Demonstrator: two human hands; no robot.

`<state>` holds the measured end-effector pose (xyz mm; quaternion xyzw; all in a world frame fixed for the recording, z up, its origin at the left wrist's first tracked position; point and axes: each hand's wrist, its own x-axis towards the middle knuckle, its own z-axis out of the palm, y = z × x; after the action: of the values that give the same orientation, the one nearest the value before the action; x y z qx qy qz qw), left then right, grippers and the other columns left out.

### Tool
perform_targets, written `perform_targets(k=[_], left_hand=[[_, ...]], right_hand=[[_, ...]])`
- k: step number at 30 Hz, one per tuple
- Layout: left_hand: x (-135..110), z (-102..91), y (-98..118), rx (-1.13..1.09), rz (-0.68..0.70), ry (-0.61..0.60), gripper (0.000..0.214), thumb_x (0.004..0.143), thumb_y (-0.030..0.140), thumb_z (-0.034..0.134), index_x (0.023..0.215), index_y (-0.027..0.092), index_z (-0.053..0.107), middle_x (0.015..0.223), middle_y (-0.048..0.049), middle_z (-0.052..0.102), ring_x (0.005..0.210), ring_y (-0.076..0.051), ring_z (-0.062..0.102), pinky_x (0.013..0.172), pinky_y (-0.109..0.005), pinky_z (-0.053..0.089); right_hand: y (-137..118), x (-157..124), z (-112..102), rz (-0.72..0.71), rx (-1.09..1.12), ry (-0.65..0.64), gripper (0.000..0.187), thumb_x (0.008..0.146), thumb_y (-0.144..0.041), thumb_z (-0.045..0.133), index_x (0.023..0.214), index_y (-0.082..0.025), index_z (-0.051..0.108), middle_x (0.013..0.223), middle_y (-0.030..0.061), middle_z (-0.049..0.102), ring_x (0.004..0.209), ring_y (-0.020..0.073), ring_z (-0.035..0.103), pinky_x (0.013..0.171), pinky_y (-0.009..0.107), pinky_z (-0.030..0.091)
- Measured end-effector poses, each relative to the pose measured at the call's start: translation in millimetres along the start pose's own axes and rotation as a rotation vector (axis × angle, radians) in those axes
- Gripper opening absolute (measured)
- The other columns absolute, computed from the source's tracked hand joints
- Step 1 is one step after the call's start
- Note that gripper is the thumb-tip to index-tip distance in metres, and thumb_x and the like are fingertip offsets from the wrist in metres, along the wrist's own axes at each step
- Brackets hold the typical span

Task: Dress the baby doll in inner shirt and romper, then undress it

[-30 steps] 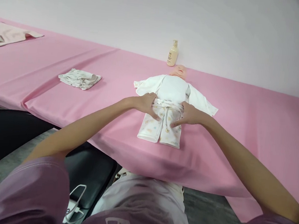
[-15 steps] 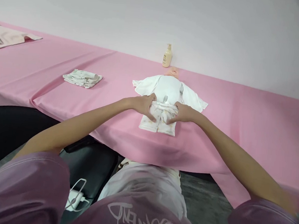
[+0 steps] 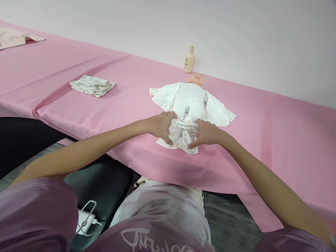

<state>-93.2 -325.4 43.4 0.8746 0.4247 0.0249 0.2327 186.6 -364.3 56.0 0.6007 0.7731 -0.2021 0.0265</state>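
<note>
A baby doll lies on its back on the pink-covered table, its peach head (image 3: 195,78) toward the wall. A white top (image 3: 166,96) spreads out to both sides of its white body (image 3: 189,96). Small white printed baby pants (image 3: 181,137) lie bunched at the doll's lower end. My left hand (image 3: 162,126) grips the pants' left side, thumb toward me and fingers by the waistband. On the other side, my right hand (image 3: 207,134) grips the pants in the same way. The doll's legs are hidden by the pants and hands.
A cream pump bottle (image 3: 189,60) stands by the wall behind the doll. Folded printed cloth (image 3: 92,86) lies to the left on the pink tablecloth (image 3: 130,86). A black chair (image 3: 102,187) below the table edge holds a white power bank (image 3: 85,222) with a cable.
Both hands have gathered the pants more, so the legs look shorter and more crumpled. The hands have shifted slightly toward me. The doll and folded cloth stay put.
</note>
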Motion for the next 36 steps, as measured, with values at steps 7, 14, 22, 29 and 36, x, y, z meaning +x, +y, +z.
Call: perform_targets(k=[7, 14, 22, 29, 36], left_hand=[[-12.1, 24.9, -6.5, 0.078, 0.122, 0.135, 0.07, 0.08, 0.059, 0.099, 0.129, 0.02, 0.067, 0.129, -0.014, 0.075, 0.123, -0.039, 0.068, 0.106, -0.047, 0.053], [-46.1, 74.7, -8.8, 0.318, 0.296, 0.391, 0.023, 0.109, 0.016, 0.063, 0.126, 0.021, 0.077, 0.13, -0.0162, 0.078, 0.116, -0.034, 0.068, 0.099, -0.048, 0.052], [-87.3, 93.7, 15.2, 0.445, 0.379, 0.462, 0.025, 0.106, 0.011, 0.066, 0.122, 0.024, 0.079, 0.137, -0.0148, 0.081, 0.11, -0.034, 0.067, 0.091, -0.05, 0.051], [-153.6, 65.6, 87.7, 0.32, 0.479, 0.185, 0.04, 0.097, 0.029, 0.088, 0.132, 0.02, 0.072, 0.122, -0.0143, 0.082, 0.109, -0.034, 0.073, 0.097, -0.046, 0.052], [-139.2, 39.7, 128.7, 0.05, 0.536, 0.038, 0.066, 0.087, 0.073, 0.097, 0.129, 0.029, 0.073, 0.112, -0.0063, 0.085, 0.102, -0.03, 0.078, 0.095, -0.042, 0.052]], right_hand=[[1.1, -25.2, 42.1, -0.159, 0.155, 0.193, 0.046, 0.087, -0.056, 0.09, 0.087, -0.025, 0.056, 0.094, 0.0041, 0.074, 0.086, 0.0261, 0.067, 0.074, 0.035, 0.038], [-10.9, -63.0, 103.7, -0.204, -0.217, 0.562, 0.024, 0.099, -0.005, 0.062, 0.111, -0.02, 0.077, 0.115, 0.0146, 0.083, 0.104, 0.0322, 0.07, 0.095, 0.042, 0.039], [-18.7, -105.5, 140.0, -0.229, -0.186, 0.686, 0.033, 0.085, -0.004, 0.067, 0.108, -0.027, 0.074, 0.1, 0.0095, 0.079, 0.098, 0.0337, 0.069, 0.093, 0.044, 0.044], [-25.9, -191.3, 131.5, -0.229, 0.166, 0.51, 0.041, 0.075, -0.01, 0.07, 0.11, -0.03, 0.063, 0.104, 0.0073, 0.078, 0.096, 0.0341, 0.075, 0.081, 0.043, 0.056], [1.5, -269.7, 103.1, 0.076, 0.322, 0.219, 0.063, 0.074, -0.049, 0.102, 0.127, -0.042, 0.069, 0.121, 0.0069, 0.081, 0.098, 0.0394, 0.079, 0.079, 0.053, 0.066]])
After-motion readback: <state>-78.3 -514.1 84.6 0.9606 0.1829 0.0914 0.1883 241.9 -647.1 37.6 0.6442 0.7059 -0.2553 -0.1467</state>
